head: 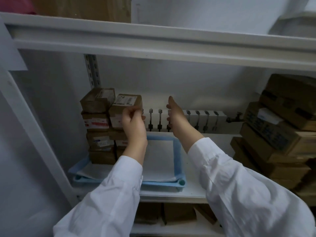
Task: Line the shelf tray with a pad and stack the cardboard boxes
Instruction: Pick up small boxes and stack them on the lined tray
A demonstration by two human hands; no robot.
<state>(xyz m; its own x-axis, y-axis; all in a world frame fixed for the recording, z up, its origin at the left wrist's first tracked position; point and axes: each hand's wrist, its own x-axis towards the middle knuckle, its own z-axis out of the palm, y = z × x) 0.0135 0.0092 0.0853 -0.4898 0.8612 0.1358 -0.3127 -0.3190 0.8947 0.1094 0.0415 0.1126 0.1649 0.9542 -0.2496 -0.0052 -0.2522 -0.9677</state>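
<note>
Tray sits on the shelf with the pad already laid in it, blue edges turned up along the sides and the front-left part looking rumpled. Two stacks of cardboard boxes stand on the left end of the tray: the rear stack and a front stack touching it, with the top box sitting slightly skewed to the ones below. Left hand is at that box's right front corner, fingers curled; blur hides whether they actually pinch the box or just nudge it. Right hand hovers apart from the stack over the bare pad, fingers straight and spread, holding nothing. Main risk looks like the top box: a one-sided push at the corner could rotate it further or slide it off toward the open side, and the right hand is not close enough to catch it. Second risk: both stacks are tall and narrow on a soft pad, so the base may rock and tip the front column. Third: all the load is at one end, so dragging boxes could bunch the pad or shift the tray. The pile of larger boxes at right is well apart, so probably no clash there.
</note>
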